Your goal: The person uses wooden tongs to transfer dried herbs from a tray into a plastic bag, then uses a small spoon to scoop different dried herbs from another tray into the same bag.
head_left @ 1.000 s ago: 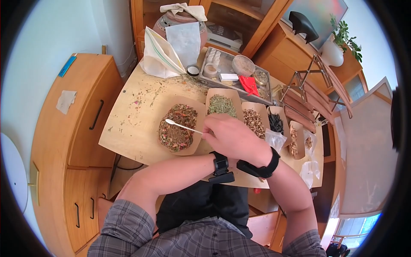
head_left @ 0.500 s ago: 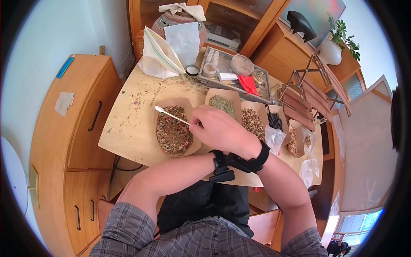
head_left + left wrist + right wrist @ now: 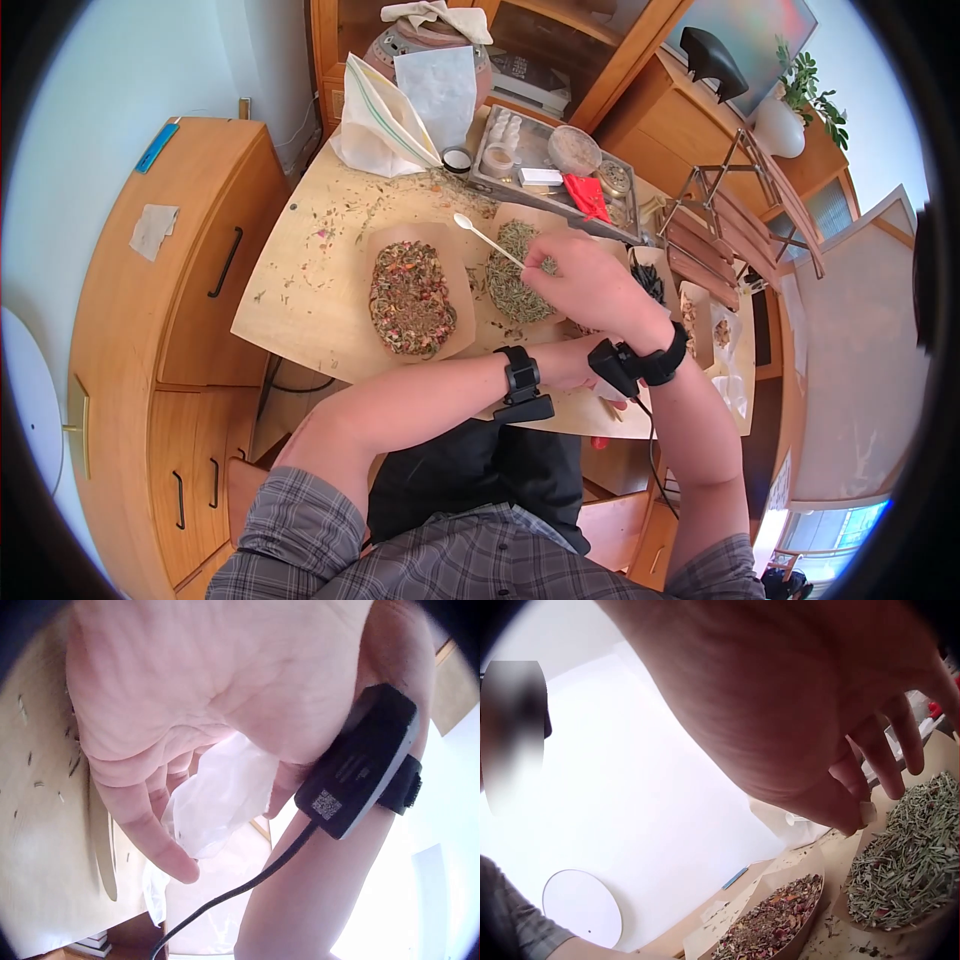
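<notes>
My right hand pinches a thin white spoon, its bowl up and to the left. It hovers over the paper tray of green dried herb. Left of that stands the paper tray of mixed red and brown dried petals. Passing beneath my right forearm, my left hand has its fingers curled round a crumpled clear plastic bag; its contents cannot be made out.
More paper trays stand to the right, one with black pieces. Behind are a grey tray with jars and a red packet, and a white pouch. Loose herb bits lie on the table. A folding wooden rack stands right.
My right hand has carried the spoon rightward, from the mixed petals to over the green herb. The plastic bag that lay by the right-hand trays is now in my left hand.
</notes>
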